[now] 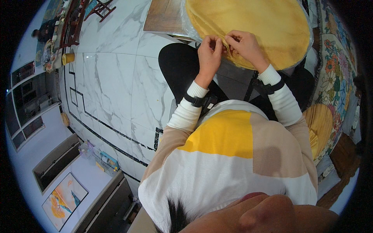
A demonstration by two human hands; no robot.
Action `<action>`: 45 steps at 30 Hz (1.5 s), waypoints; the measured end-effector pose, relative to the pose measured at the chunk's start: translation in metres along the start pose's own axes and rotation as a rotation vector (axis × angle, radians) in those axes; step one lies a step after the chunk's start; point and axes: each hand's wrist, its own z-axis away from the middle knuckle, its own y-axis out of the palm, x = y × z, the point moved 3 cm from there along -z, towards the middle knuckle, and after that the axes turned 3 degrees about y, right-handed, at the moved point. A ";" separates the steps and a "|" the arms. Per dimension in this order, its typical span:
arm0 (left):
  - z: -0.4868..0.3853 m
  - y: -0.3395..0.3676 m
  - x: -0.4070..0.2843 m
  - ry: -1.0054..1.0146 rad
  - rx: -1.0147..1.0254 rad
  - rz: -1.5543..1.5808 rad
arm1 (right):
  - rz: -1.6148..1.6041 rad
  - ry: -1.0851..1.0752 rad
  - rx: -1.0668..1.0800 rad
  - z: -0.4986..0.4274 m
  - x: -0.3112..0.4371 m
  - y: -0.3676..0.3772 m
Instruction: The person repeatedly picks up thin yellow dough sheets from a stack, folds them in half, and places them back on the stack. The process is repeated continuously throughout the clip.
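Note:
A round yellow cloth (pixel 262 23), fuzzy-looking, spreads in front of my knees. Its near left edge is gathered into a raised fold (pixel 210 25). My left hand (pixel 210 55) pinches the end of this fold between thumb and fingers. Close beside it, my right hand (pixel 244 45) grips the same fold, its wrist resting over the cloth. What lies inside the fingertips is too small to tell. A pale, clear-looking plastic rim (pixel 189 21) shows around the cloth's edge.
A wooden tabletop (pixel 163 16) adjoins the cloth on the left. Flowered fabric (pixel 332 67) covers the seat at right, with a woven straw-coloured item (pixel 319 122) on it. A yellow bin (pixel 68 58) stands on the marble floor (pixel 113 75). Another person (pixel 48 30) is far left.

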 end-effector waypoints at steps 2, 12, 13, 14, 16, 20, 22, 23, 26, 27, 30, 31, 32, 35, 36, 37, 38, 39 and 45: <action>0.000 -0.005 0.001 0.022 -0.067 -0.233 | 0.070 -0.084 -0.039 -0.003 0.001 0.002; 0.007 -0.013 -0.023 0.341 -0.336 -0.568 | 0.441 -0.279 -0.224 -0.015 -0.003 0.006; 0.007 -0.009 -0.029 0.480 -0.243 -0.617 | 0.455 -0.259 -0.189 -0.018 -0.004 0.005; 0.005 -0.006 -0.035 0.621 -0.140 -0.677 | 0.466 -0.254 -0.170 -0.021 -0.003 0.003; 0.001 0.000 -0.039 0.706 0.020 -0.814 | 0.460 -0.245 -0.145 -0.026 -0.001 -0.002; -0.015 -0.011 -0.033 0.433 0.023 -0.941 | 0.470 -0.222 -0.217 -0.023 0.012 -0.012; -0.020 -0.015 -0.031 0.411 0.006 -0.866 | 0.435 -0.242 -0.146 -0.015 0.019 -0.007; -0.021 -0.016 -0.030 0.407 0.023 -0.866 | 0.419 -0.233 -0.119 -0.012 0.021 -0.003; -0.023 -0.018 -0.030 0.378 0.063 -0.855 | 0.527 -0.466 -0.206 -0.009 0.032 0.012; -0.023 -0.019 -0.031 0.352 0.074 -0.855 | 0.528 -0.432 -0.186 -0.014 0.030 0.014; -0.023 -0.023 -0.033 0.280 0.071 -0.830 | 0.480 -0.371 -0.183 -0.041 0.021 -0.001; -0.023 -0.024 -0.034 0.257 0.053 -0.816 | 0.437 -0.340 -0.228 -0.050 0.016 -0.016; -0.023 -0.025 -0.032 0.182 0.098 -0.828 | 0.400 -0.272 -0.261 -0.058 0.009 -0.034; -0.022 -0.027 -0.033 0.108 0.111 -0.819 | 0.357 -0.200 -0.364 -0.074 -0.006 -0.103; -0.023 -0.027 -0.034 0.086 0.117 -0.811 | 0.364 -0.199 -0.378 -0.076 -0.009 -0.124; -0.023 -0.027 -0.035 0.075 0.131 -0.792 | 0.371 -0.193 -0.400 -0.078 -0.012 -0.143; -0.023 -0.026 -0.036 0.054 0.143 -0.781 | 0.396 -0.190 -0.412 -0.081 -0.013 -0.158; -0.024 -0.025 -0.037 0.042 0.157 -0.792 | 0.419 -0.184 -0.430 -0.084 -0.014 -0.172; -0.034 -0.025 -0.059 0.085 0.215 -1.194 | 0.647 -0.529 -0.256 -0.138 0.041 -0.246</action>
